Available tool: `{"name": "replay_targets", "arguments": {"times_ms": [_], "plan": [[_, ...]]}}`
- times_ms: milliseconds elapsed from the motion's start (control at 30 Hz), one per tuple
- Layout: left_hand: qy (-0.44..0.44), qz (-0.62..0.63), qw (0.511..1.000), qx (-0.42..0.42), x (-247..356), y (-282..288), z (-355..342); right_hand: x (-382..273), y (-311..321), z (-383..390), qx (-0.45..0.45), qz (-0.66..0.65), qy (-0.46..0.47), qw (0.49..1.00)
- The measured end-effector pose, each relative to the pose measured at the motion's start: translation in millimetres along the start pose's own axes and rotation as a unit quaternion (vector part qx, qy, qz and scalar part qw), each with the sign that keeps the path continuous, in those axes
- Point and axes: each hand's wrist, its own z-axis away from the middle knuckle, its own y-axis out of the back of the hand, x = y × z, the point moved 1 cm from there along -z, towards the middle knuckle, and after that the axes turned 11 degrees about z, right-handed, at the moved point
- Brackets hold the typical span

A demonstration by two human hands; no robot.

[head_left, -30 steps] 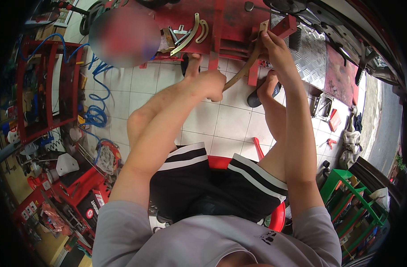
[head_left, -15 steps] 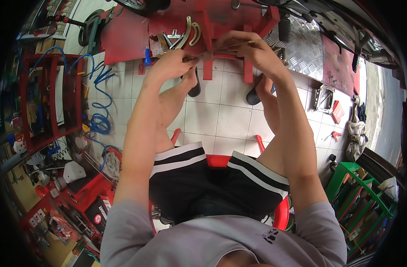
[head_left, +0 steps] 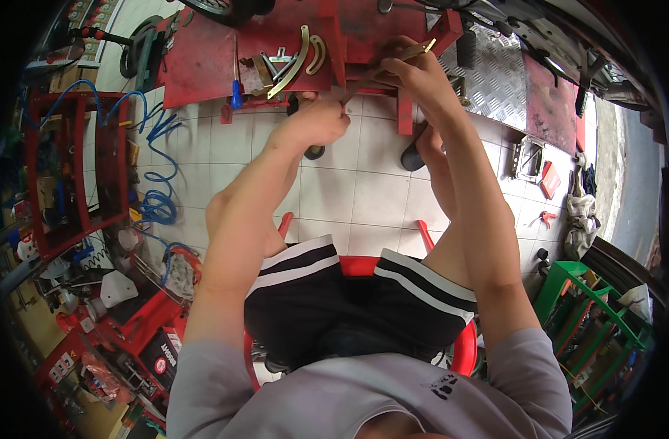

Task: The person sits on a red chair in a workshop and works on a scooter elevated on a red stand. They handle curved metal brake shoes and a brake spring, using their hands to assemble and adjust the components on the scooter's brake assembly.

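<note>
My right hand (head_left: pixel 416 72) is closed around a narrow, flat brownish strip (head_left: pixel 358 83). The strip's pale brass-coloured end sticks out above the fingers, and its other end slopes down towards my left hand (head_left: pixel 318 123). That hand is curled closed just below the edge of the red workbench; what its fingers hold, if anything, is hidden. On the bench, left of the upright red bracket (head_left: pixel 333 40), lie a long curved brass-coloured slotted bar (head_left: pixel 294 67) and a shorter curved slotted piece (head_left: pixel 315 55). Beside them are a grey metal fitting (head_left: pixel 280 64) and a blue-handled screwdriver (head_left: pixel 236 94).
A coiled blue air hose (head_left: pixel 157 206) hangs by a red rack (head_left: pixel 78 164) on the left. At right are silver tread plate (head_left: pixel 488 77), a metal frame (head_left: pixel 528 159), a red box (head_left: pixel 550 180), red-handled pliers (head_left: pixel 546 219) and a green rack (head_left: pixel 594 304).
My left hand has shifted right and down, turning into a curled grip. The right hand has tilted up with the strip, whose brass-coloured end now points higher. The view has shifted slightly.
</note>
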Motion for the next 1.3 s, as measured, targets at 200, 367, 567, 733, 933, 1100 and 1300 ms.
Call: {"name": "replay_targets", "arguments": {"times_ms": [200, 367, 567, 733, 933, 1100, 1300], "plan": [[0.198, 0.183, 0.96, -0.08, 67, 17, -9, 28, 4, -2, 0.052, 0.014, -0.015, 0.998], [0.079, 0.087, 0.98, -0.16, 39, 3, -9, 24, -9, -6, 0.091, 0.12, -0.034, 0.988], [0.183, 0.207, 0.961, 0.02, 62, 48, -5, 3, 14, 2, 0.032, -0.052, -0.077, 0.995], [0.211, 0.124, 0.968, 0.054, 46, 88, 15, -9, 43, 10, -0.02, -0.129, -0.018, 0.991], [0.136, 0.008, 0.981, 0.135, 39, 99, 29, -24, 16, 26, -0.173, 0.09, -0.091, 0.977], [0.093, 0.033, 0.986, 0.133, 50, 98, 18, -4, 3, 15, -0.154, 0.313, -0.127, 0.928], [0.087, 0.318, 0.928, 0.173, 28, 127, 30, 3, 22, 12, -0.046, 0.265, -0.137, 0.953]]}}
